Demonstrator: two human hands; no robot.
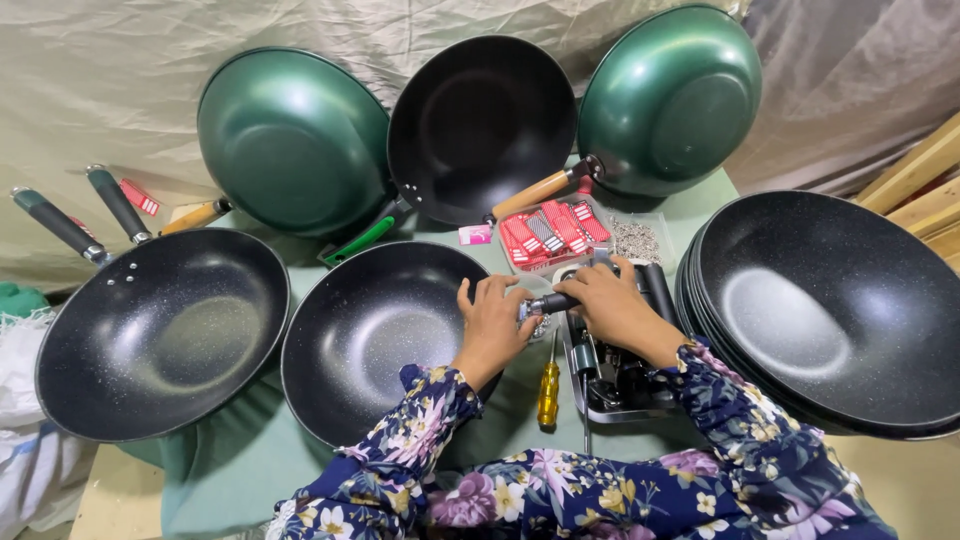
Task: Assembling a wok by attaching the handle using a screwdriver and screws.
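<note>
My left hand [493, 325] rests on the right rim of a black speckled wok [375, 335] in front of me, fingers curled around the rim where a handle fitting sits. My right hand [612, 305] grips a dark handle [556, 301] that points left toward that rim. Both hands meet at the joint between handle and wok. Flowered dark-blue sleeves cover my forearms. A yellow-handled screwdriver [549, 392] lies on the green cloth just below my hands.
A metal tray of dark handles [625, 385] sits under my right wrist. Red small packets [548, 232] and a pile of small screws [636, 240] lie behind. Stacked black woks [830, 310] stand right, another wok [160, 335] left, three woks lean at back.
</note>
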